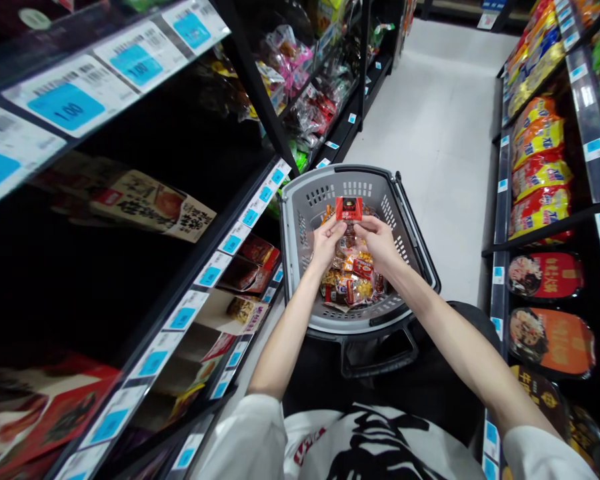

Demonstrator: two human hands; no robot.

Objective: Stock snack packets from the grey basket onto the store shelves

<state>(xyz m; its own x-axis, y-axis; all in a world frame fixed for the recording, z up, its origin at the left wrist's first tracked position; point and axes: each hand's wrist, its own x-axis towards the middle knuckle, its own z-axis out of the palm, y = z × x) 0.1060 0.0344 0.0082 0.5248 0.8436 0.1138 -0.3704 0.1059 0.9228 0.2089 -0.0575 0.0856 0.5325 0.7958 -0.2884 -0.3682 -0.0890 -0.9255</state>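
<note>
Both hands are raised over a grey shopping basket point(300, 220) and together pinch a small red snack packet point(349, 208). My left hand point(327, 241) grips the packet's lower left corner, fingers closed. My right hand point(377, 239) grips its lower right corner, fingers closed too. Below the hands, the basket holds several small red, orange and yellow snack packets point(353, 280). The basket's dark handle point(380, 360) lies toward me.
Dark shelves with blue price labels point(67, 107) and snack packs point(150, 207) run along the left. On the right, shelves hold chip bags point(540, 173) and round bowl packs point(550, 340). The white aisle floor point(440, 120) stretches ahead beyond the basket.
</note>
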